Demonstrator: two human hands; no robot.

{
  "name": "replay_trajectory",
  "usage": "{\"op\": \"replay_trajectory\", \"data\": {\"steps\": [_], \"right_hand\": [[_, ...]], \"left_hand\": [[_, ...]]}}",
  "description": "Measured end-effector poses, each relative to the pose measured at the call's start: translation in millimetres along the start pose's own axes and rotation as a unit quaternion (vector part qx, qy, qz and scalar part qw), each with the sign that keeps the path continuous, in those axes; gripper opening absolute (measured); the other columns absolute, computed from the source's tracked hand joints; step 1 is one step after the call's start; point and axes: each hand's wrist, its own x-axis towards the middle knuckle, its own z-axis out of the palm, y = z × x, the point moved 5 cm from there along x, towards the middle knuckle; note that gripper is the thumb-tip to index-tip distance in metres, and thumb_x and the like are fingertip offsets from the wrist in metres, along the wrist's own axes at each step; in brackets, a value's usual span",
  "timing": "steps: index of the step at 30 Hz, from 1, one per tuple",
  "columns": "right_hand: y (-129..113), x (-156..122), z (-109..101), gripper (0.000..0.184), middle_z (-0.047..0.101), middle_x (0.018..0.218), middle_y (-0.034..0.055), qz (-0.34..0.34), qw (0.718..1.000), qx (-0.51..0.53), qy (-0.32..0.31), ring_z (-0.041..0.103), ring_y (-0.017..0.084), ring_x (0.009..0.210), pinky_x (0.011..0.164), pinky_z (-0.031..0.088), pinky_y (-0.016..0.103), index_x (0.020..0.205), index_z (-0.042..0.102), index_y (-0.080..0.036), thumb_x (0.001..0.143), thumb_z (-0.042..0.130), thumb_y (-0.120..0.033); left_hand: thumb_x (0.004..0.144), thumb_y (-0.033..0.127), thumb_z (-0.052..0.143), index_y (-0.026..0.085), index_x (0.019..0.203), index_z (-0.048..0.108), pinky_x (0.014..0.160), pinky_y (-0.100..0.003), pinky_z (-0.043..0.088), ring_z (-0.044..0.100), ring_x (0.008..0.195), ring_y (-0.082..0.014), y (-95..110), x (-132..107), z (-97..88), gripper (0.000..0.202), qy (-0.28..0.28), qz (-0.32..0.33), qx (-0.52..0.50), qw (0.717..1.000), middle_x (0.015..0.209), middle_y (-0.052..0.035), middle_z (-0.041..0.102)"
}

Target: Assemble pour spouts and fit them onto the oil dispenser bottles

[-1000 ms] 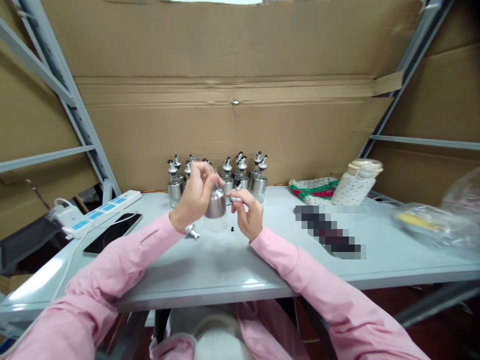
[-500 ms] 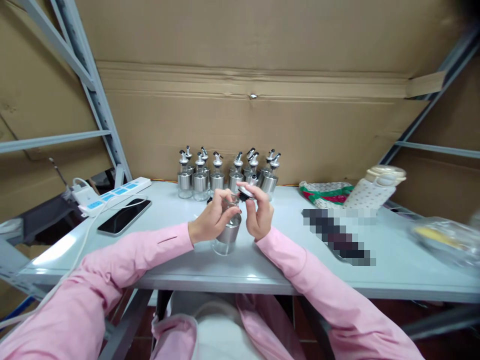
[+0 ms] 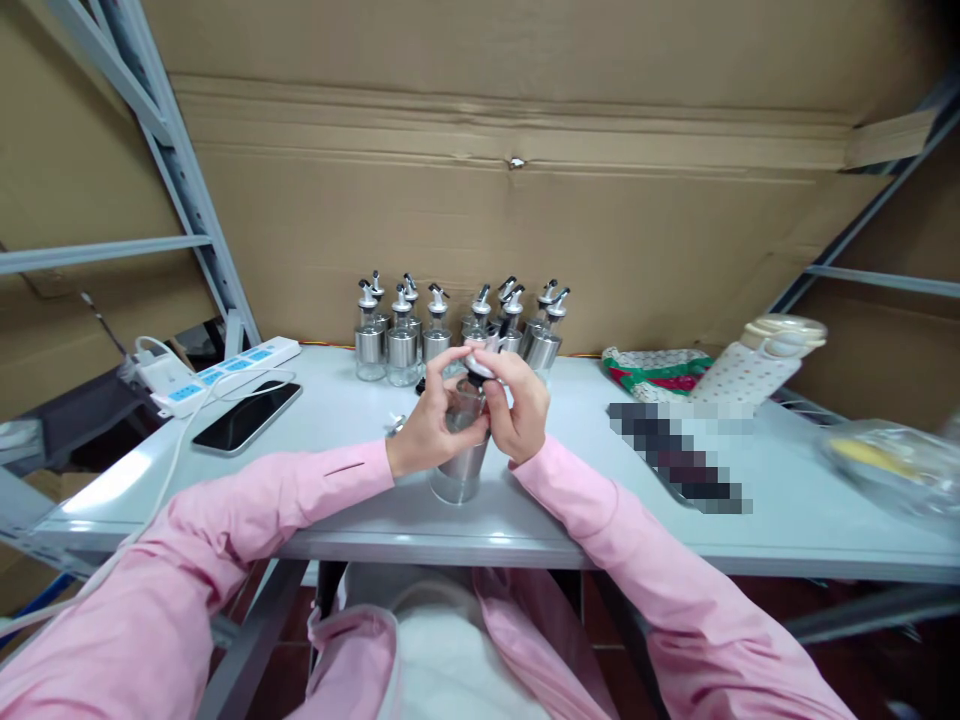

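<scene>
Left hand (image 3: pixel 431 425) is wrapping the upper part of a glass-and-metal bottle (image 3: pixel 459 475), fingers and thumb closed around it; bottle is sitting between the two hands, near the table's (image 3: pixel 337 510) front edge. Long axis is running near upright, neck leaning a bit right and away from the person; can't tell if the base is touching the tabletop. Pourer top (image 3: pixel 480 362) is sitting at the bottle's mouth, roughly in line with the neck; whether it's seated is hidden by fingers. Right hand (image 3: pixel 521 405) is pinching the pourer from the right and is the nearer one to its right side; left fingertips are reaching close to its other side, contact unclear. Labels, left to right: phone (image 3: pixel 247 415) is showing a dark screen, no logo; row of capped bottles (image 3: pixel 403 345) is showing plain metal, no readable print; spotted tumbler (image 3: pixel 757 365) is carrying pattern only, no legible brand.
</scene>
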Motion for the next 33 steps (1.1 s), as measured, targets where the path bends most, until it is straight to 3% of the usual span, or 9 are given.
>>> {"op": "replay_trajectory", "data": {"steps": [3,7,13,23,29,33], "right_hand": [[-3,0,2,0.032,0.063,0.103,0.0069,-0.025,0.999,0.025,-0.029,0.06,0.019,0.091,0.075,0.05,0.035,0.113,0.052,-0.023,0.087,0.036,-0.02],[-5,-1,3,0.035,0.064,0.094,0.0071,-0.042,0.998,0.033,-0.044,0.061,0.019,0.082,0.067,0.051,0.033,0.116,0.052,-0.022,0.082,0.039,-0.022],[-6,-2,0,0.036,0.067,0.083,0.0055,-0.043,0.998,-0.026,-0.036,0.065,0.018,0.075,0.062,0.053,0.029,0.113,0.055,-0.021,0.08,0.042,-0.027],[-9,-5,2,0.031,0.069,0.094,0.0093,-0.07,0.997,-0.004,-0.022,0.067,0.02,0.087,0.063,0.053,0.027,0.104,0.062,-0.019,0.081,0.044,-0.03],[-10,-2,1,0.026,0.07,0.079,0.004,-0.081,0.997,-0.01,-0.015,0.066,0.014,0.068,0.058,0.05,0.023,0.097,0.065,-0.023,0.083,0.043,-0.023],[-8,-3,0,0.034,0.069,0.087,0.0049,-0.06,0.998,-0.018,-0.013,0.066,0.016,0.069,0.058,0.051,0.027,0.114,0.054,-0.023,0.081,0.043,-0.023]], "left_hand": [[0.078,0.028,0.058,0.026,0.121,0.019,0.059,-0.025,0.05,0.057,0.068,-0.0112,0,-1,-1.6,0.058,0.014,0.014,0.021,1.0,0.092,-0.003,0.052],[0.079,0.028,0.058,0.024,0.116,0.023,0.059,-0.025,0.049,0.058,0.07,-0.0124,-3,-3,-2.4,0.052,0.011,0.025,0.044,0.999,0.082,-0.0007,0.054],[0.077,0.032,0.062,0.024,0.109,0.026,0.061,-0.024,0.05,0.061,0.069,-0.0122,-9,-1,-4.8,0.049,-0.01,0.021,-0.011,1.0,0.082,0.0,0.057],[0.075,0.032,0.063,0.023,0.093,0.033,0.054,-0.02,0.048,0.06,0.06,-0.0086,-12,4,-15.6,0.036,0.006,0.041,0.005,0.999,0.074,0.004,0.057],[0.077,0.039,0.059,0.02,0.084,0.035,0.05,-0.018,0.045,0.055,0.055,-0.0067,-8,7,-20.7,0.031,0.019,0.073,0.059,0.995,0.067,0.0049,0.056],[0.072,0.032,0.064,0.02,0.081,0.038,0.052,-0.019,0.045,0.057,0.056,-0.0078,-2,9,-24.0,0.029,0.027,0.106,0.123,0.986,0.068,0.0041,0.058]]}}
